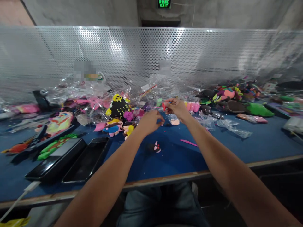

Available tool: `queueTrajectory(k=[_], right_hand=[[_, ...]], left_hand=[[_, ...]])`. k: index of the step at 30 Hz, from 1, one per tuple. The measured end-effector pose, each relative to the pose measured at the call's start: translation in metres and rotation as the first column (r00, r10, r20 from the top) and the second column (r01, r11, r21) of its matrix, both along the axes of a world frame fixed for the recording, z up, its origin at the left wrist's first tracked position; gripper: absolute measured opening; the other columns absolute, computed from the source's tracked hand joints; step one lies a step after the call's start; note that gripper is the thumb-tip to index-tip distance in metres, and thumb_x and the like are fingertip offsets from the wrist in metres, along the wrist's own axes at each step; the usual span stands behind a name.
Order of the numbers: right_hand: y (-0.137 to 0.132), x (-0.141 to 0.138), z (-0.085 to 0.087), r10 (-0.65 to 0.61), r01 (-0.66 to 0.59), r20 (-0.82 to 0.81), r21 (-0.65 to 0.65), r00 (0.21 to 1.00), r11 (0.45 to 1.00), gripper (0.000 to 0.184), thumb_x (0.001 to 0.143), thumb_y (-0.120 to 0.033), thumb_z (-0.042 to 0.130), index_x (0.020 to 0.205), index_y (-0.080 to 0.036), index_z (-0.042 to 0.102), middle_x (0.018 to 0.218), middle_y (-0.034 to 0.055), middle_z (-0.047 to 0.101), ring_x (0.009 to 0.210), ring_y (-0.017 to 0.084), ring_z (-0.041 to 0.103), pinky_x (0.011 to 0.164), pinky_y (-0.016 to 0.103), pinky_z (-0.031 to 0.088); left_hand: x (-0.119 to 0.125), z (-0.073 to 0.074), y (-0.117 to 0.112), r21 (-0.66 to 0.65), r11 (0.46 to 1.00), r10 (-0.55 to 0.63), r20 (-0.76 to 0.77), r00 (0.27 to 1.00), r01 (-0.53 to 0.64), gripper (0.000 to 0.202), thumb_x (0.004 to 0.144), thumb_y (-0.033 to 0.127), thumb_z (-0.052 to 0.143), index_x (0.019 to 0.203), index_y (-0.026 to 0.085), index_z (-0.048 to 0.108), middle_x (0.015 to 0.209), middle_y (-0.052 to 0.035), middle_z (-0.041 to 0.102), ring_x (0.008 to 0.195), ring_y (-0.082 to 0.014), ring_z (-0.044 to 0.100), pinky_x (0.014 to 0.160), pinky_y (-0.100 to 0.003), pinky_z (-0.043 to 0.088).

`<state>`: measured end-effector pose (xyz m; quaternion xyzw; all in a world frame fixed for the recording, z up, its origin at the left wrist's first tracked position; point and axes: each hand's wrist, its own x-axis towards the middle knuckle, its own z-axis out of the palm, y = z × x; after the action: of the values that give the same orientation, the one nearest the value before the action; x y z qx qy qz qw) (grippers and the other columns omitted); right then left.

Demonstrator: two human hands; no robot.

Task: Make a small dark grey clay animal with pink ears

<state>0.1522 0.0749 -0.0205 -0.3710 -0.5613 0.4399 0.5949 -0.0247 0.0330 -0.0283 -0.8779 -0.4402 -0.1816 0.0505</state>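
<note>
My right hand [176,108] is raised over the far middle of the blue table, its fingers pinching a small red piece of modelling clay [163,106]. Close by on the left, my left hand [151,121] hovers with loosely curled fingers. A gap shows between its finger and thumb, and I see nothing held there. Between my forearms a small black clay figure with pink ears and red spots [156,147] rests on the table. A thin magenta modelling tool [188,142] lies to its right. Beyond my hands sits a pale peach clay lump [175,122].
At left lie a black power bank [56,157] with a white cable and a dark phone [87,160]. Colourful clay figures [118,107] and plastic bags [233,127] crowd the back. A perforated metal screen [151,53] stands behind. The table's front edge [165,179] is near my lap.
</note>
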Motion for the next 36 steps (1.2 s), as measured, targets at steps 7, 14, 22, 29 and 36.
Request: queueTrajectory(k=[7,14,22,29,36], right_hand=[[0.002,0.002,-0.001,-0.028,0.028,-0.007,0.010,1.000,1.000,0.030,0.073,-0.040,0.080,0.081,-0.016,0.065,0.063,-0.0020,0.063,0.046,0.008,0.056,0.040,0.019,0.048],[-0.004,0.000,0.001,0.049,-0.049,-0.014,-0.010,0.999,0.999,0.037,0.066,-0.032,0.084,0.095,-0.017,0.066,0.073,0.0006,0.069,0.058,0.011,0.062,0.046,0.022,0.052],[-0.012,-0.016,-0.006,0.207,-0.207,0.045,0.000,0.977,0.978,0.046,0.057,-0.032,0.087,0.097,-0.016,0.070,0.071,0.0003,0.068,0.063,0.014,0.063,0.049,0.024,0.052],[-0.014,-0.025,-0.011,0.301,-0.305,0.075,0.052,0.951,0.951,0.048,0.055,-0.037,0.087,0.097,-0.018,0.074,0.075,0.0011,0.070,0.065,0.015,0.062,0.054,0.026,0.054],[-0.014,-0.025,-0.010,0.263,-0.266,0.054,0.053,0.963,0.963,0.044,0.065,-0.052,0.080,0.094,-0.019,0.076,0.080,0.0019,0.070,0.067,0.013,0.061,0.055,0.025,0.054]], left_hand=[[0.013,-0.019,0.005,-0.128,0.986,-0.112,-0.025,0.993,0.108,0.013,0.082,0.037,0.070,0.083,0.026,0.076,0.111,-0.0042,0.069,0.112,-0.0266,0.059,0.100,-0.042,0.036],[0.000,-0.013,0.015,-0.067,0.990,-0.118,0.129,0.985,0.127,0.014,0.087,0.030,0.063,0.087,0.022,0.073,0.107,-0.0055,0.071,0.108,-0.0247,0.060,0.098,-0.039,0.040],[-0.022,-0.003,0.023,-0.012,1.000,0.028,0.703,0.711,-0.028,0.023,0.089,0.036,0.058,0.085,0.016,0.068,0.079,-0.0016,0.069,0.071,-0.0148,0.060,0.069,-0.026,0.047],[-0.020,-0.006,0.023,0.100,0.995,-0.080,0.737,0.671,0.008,0.022,0.086,0.036,0.063,0.076,0.018,0.070,0.083,-0.0037,0.068,0.075,-0.0163,0.061,0.070,-0.028,0.047],[-0.020,-0.006,0.017,0.079,0.990,-0.134,0.775,0.618,0.116,0.038,0.080,0.039,0.068,0.112,0.019,0.063,0.110,-0.0067,0.068,0.074,-0.0135,0.061,0.067,-0.026,0.049]])
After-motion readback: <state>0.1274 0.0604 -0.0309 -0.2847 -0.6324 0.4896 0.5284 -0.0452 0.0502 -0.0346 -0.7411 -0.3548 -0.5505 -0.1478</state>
